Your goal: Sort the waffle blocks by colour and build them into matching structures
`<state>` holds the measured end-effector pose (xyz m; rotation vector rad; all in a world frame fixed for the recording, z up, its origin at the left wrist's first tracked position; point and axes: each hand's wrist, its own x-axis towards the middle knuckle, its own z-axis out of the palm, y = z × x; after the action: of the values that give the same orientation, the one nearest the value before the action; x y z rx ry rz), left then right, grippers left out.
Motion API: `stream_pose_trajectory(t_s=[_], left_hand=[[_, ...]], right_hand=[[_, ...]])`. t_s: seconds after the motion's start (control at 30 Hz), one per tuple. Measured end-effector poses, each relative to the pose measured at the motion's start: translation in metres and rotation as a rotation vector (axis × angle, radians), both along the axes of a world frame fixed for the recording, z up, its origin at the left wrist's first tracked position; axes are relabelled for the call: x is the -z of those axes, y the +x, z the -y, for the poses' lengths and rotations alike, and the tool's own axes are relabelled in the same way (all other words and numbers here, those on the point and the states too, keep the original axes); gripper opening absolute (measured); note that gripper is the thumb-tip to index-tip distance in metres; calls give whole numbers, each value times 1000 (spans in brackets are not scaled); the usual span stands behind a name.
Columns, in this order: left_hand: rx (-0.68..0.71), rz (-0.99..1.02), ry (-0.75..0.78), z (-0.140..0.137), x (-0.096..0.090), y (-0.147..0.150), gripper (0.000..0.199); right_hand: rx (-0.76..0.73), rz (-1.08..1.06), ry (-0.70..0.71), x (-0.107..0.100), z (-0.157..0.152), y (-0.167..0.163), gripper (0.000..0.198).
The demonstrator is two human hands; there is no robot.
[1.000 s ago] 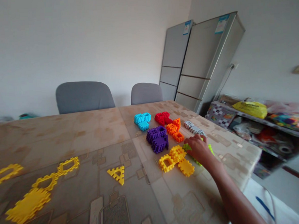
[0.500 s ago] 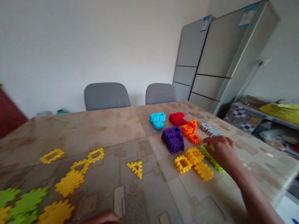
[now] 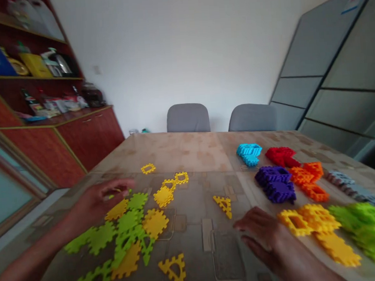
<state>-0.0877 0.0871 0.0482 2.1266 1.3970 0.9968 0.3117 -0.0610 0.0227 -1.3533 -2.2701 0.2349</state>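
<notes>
My left hand [image 3: 103,198], blurred, is over the left edge of a loose pile of flat notched plastic pieces. Its fingers are curled together, and yellow-green bits show between and beside them; whether they belong to a held piece is unclear. The pile has green square pieces [image 3: 128,221], green triangular frames [image 3: 99,278] and yellow square pieces [image 3: 155,223]. My right hand [image 3: 261,236] hovers palm down over the table, thumb and fingers apart, holding nothing. Just left of its fingertips lies a yellow triangular frame [image 3: 223,206]. To its right sits a yellow-orange stack [image 3: 318,218].
Sorted stacks stand on the right: light blue [image 3: 249,153], red [image 3: 281,156], purple [image 3: 276,185], orange [image 3: 307,179], grey [image 3: 359,190] and green [image 3: 369,230]. Yellow rectangular frames [image 3: 148,168] lie farther back. Grey chairs [image 3: 188,118] stand beyond the table [image 3: 181,149].
The view has swung left, bringing the cabinet into sight. My right hand has left the green stack and come back toward the middle. My left hand has moved out over the loose pile.
</notes>
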Motion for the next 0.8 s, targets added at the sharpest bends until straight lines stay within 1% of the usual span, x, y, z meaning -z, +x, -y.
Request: stream_pose_trajectory(t_s=[0.07,0.13,0.23,0.33,0.4,0.47,0.53,0.6,0.67,0.73,0.8], left_hand=[[81,-116,-47,3,10,-17,29],[132,-201,-69,6,18,-30,26],[189,-274,-84,12,25,-44,29],[273,-319,-106,18,34,-49,37],[345,-355,-118,20,43,-49,47],[425,-404,-98,20,54,-48,60],[480,-445,-52,19,62,-46,68],[479,-456,-17,17,67,-46,67],[439,-447,-9,16,67,-45,60],[370,-425,-9,16,62,-45,54],[269,-393,6,15,52,-47,54]], right_hand=[[-114,26,-124,11,-5,-25,27],[-209,76,-172,19,-10,-47,38],[-320,146,-143,25,-20,-75,51],[-376,140,-125,25,-36,-102,55],[-404,142,-118,26,-47,-118,57],[-423,160,-102,30,-57,-128,59],[-395,169,-88,34,-63,-131,58],[-334,160,-84,36,-67,-128,52],[-281,142,-96,35,-68,-121,39],[-255,121,-110,32,-68,-114,26],[-245,103,-117,31,-69,-109,18]])
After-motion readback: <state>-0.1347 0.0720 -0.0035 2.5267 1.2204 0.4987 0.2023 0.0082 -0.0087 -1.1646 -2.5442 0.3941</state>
